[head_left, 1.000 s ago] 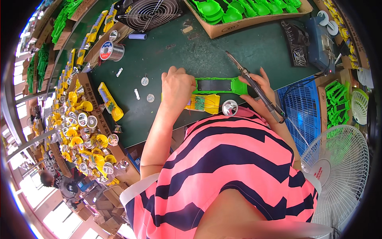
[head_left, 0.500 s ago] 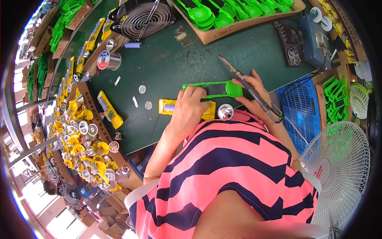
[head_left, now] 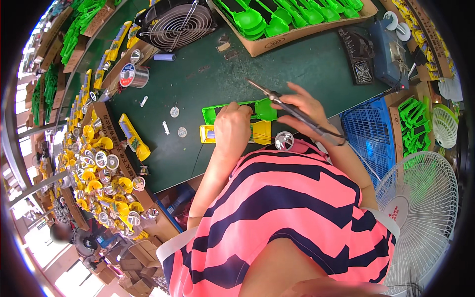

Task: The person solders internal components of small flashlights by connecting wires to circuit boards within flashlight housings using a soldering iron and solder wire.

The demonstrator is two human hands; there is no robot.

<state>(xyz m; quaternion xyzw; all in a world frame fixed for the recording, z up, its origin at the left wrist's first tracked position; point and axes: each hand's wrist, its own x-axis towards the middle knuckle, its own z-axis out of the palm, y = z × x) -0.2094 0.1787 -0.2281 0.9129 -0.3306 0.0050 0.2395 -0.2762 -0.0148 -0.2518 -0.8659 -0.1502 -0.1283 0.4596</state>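
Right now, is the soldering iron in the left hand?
No, the soldering iron is in the right hand; the left hand is over the green casing.

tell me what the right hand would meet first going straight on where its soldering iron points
Likely the round fan grille, ahead and leftward. The height of the right hand and its soldering iron above the table is unclear.

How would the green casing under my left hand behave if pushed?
The green casing probably slides rather than rolls, being long and shallow. Its thin walls suggest it is light; its straight edges suggest fairly stiff material.
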